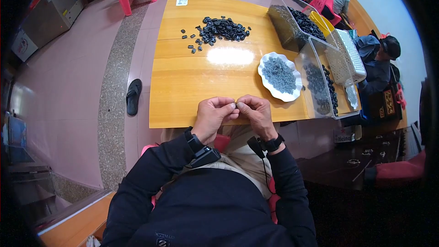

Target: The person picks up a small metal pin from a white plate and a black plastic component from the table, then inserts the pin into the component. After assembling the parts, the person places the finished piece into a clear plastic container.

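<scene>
My left hand and my right hand meet just above the near edge of the wooden table. Both are closed in a pinch, thumbs and fingertips almost touching. Between the fingertips is a tiny item, mostly hidden, too small to name. Right of my right hand stands a white scalloped dish full of small grey, spring-like pieces. Farther off on the tabletop lies a loose pile of small black oval parts, with several strays at its left.
Two clear plastic bins holding black parts line the table's right side. Past them are a yellow container and a white perforated basket. Other people sit at the right. A black flip-flop lies on the floor, left.
</scene>
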Demonstrator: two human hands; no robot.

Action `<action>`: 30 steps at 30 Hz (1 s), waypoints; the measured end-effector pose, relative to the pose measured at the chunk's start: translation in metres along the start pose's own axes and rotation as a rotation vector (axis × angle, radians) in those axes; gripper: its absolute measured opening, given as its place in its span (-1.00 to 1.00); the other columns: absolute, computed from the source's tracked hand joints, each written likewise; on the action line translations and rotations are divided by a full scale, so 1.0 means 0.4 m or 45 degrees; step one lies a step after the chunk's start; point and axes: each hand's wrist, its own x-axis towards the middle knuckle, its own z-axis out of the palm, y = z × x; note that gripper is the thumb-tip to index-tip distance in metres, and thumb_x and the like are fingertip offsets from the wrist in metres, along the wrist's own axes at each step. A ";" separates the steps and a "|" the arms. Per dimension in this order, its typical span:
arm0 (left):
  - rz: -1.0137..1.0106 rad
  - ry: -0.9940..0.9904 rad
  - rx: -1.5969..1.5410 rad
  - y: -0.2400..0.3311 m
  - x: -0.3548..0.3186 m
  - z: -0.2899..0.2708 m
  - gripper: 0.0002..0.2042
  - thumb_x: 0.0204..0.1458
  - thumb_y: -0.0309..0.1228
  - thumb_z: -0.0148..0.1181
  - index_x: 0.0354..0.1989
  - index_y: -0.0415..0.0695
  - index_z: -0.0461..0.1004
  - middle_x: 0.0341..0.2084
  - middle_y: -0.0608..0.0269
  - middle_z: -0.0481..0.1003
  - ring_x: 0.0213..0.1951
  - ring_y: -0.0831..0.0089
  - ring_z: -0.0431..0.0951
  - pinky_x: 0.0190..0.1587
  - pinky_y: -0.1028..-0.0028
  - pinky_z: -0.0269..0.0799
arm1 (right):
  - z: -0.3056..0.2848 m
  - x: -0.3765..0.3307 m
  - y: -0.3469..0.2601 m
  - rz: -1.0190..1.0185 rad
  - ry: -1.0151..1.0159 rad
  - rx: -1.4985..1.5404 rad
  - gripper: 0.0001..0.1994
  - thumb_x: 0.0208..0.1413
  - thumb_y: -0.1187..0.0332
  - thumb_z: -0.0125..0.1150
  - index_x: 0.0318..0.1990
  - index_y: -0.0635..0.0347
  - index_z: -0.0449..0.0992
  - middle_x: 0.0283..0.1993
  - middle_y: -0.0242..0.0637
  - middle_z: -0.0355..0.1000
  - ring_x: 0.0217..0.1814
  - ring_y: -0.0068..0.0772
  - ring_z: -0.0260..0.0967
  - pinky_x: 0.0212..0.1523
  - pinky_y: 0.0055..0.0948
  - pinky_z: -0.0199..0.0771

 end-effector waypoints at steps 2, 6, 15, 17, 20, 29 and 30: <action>0.007 -0.004 0.034 -0.001 -0.002 0.003 -0.86 0.09 -0.58 0.12 -0.19 -0.34 0.43 -0.36 0.17 0.52 -0.36 0.51 0.57 -0.26 0.59 0.57 | -0.003 -0.002 -0.005 0.004 -0.012 -0.050 -0.93 0.11 0.48 0.20 -0.32 0.30 0.54 -0.36 -0.47 0.46 -0.36 -0.73 0.34 -0.33 -0.71 0.36; 0.082 0.013 0.097 -0.011 -0.001 -0.003 -0.87 0.09 -0.58 0.11 -0.19 -0.33 0.44 -0.37 0.17 0.53 -0.38 0.52 0.57 -0.28 0.59 0.56 | 0.003 0.002 -0.008 -0.008 -0.022 -0.064 -0.93 0.10 0.48 0.20 -0.32 0.30 0.54 -0.37 -0.46 0.47 -0.36 -0.73 0.34 -0.33 -0.71 0.36; 0.070 -0.044 -0.012 -0.004 0.006 -0.003 -0.88 0.12 -0.56 0.10 -0.19 -0.30 0.42 -0.36 0.19 0.51 -0.35 0.52 0.55 -0.23 0.59 0.54 | 0.014 0.002 -0.026 0.111 0.054 0.036 -0.90 0.13 0.45 0.19 -0.28 0.30 0.55 -0.37 -0.45 0.49 -0.38 -0.73 0.36 -0.34 -0.70 0.38; 0.066 -0.051 -0.014 -0.001 0.007 -0.003 -0.87 0.12 -0.56 0.09 -0.18 -0.30 0.41 -0.35 0.18 0.51 -0.34 0.52 0.55 -0.23 0.59 0.54 | 0.005 0.003 -0.027 0.092 0.022 0.055 -0.88 0.14 0.43 0.18 -0.25 0.31 0.54 -0.36 -0.44 0.49 -0.37 -0.72 0.37 -0.33 -0.68 0.41; 0.046 -0.065 -0.054 0.001 0.010 -0.005 -0.86 0.12 -0.56 0.09 -0.16 -0.30 0.40 -0.34 0.18 0.51 -0.33 0.51 0.55 -0.22 0.58 0.55 | -0.004 0.005 -0.022 0.108 0.013 0.065 -0.87 0.15 0.42 0.18 -0.26 0.31 0.54 -0.35 -0.41 0.50 -0.36 -0.70 0.40 -0.32 -0.69 0.42; 0.090 0.005 -0.091 0.016 0.024 -0.021 -0.84 0.12 -0.57 0.09 -0.15 -0.33 0.38 -0.28 0.14 0.48 -0.28 0.47 0.55 -0.17 0.56 0.56 | -0.018 0.051 -0.057 0.159 0.089 0.113 -0.83 0.15 0.38 0.19 -0.23 0.34 0.52 -0.41 -0.34 0.49 -0.44 -0.55 0.46 -0.37 -0.58 0.53; 0.081 0.020 -0.096 0.021 0.025 -0.021 -0.84 0.12 -0.57 0.09 -0.14 -0.33 0.38 -0.27 0.14 0.48 -0.27 0.47 0.55 -0.17 0.56 0.55 | -0.022 0.059 -0.059 0.152 0.111 0.076 -0.83 0.15 0.38 0.19 -0.23 0.34 0.52 -0.41 -0.34 0.48 -0.45 -0.55 0.46 -0.37 -0.58 0.53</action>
